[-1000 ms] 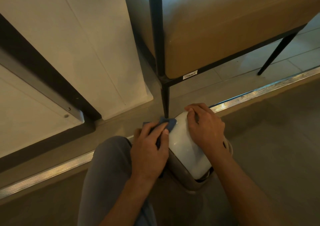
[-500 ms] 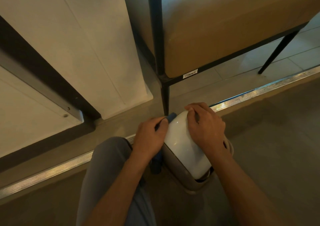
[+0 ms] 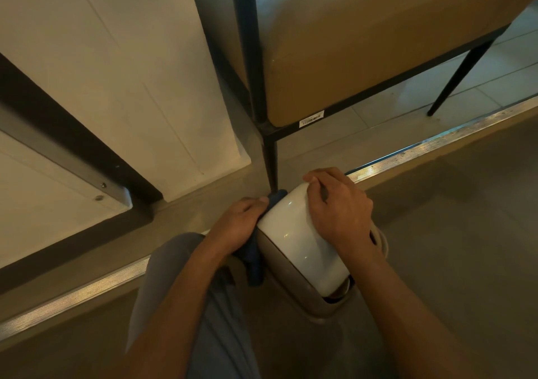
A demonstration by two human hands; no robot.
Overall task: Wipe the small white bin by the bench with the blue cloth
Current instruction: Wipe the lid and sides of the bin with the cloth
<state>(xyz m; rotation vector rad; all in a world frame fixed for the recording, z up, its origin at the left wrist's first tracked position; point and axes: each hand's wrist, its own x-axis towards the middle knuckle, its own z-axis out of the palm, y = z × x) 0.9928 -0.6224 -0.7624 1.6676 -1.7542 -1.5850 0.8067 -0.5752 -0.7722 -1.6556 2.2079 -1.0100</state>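
Observation:
The small white bin (image 3: 297, 239) lies tipped towards me on the floor, its beige swing-lid end nearest my knee. My right hand (image 3: 339, 207) rests flat on the bin's upper right side, fingers curled over its far edge. My left hand (image 3: 237, 224) presses the blue cloth (image 3: 253, 259) against the bin's left side. Most of the cloth is hidden under that hand; one tip shows at the bin's far corner and a fold hangs down beside the lid.
The bench (image 3: 364, 46), tan cushion on a black metal frame, stands just beyond the bin, its front leg (image 3: 270, 160) touching distance from my fingers. A white wall panel (image 3: 131, 87) lies to the left. A metal floor strip (image 3: 436, 143) runs across. My grey-trousered knee (image 3: 174, 262) is below.
My left hand has slid the cloth from the bin's top left corner down onto its left side. My right hand has stayed put on the bin.

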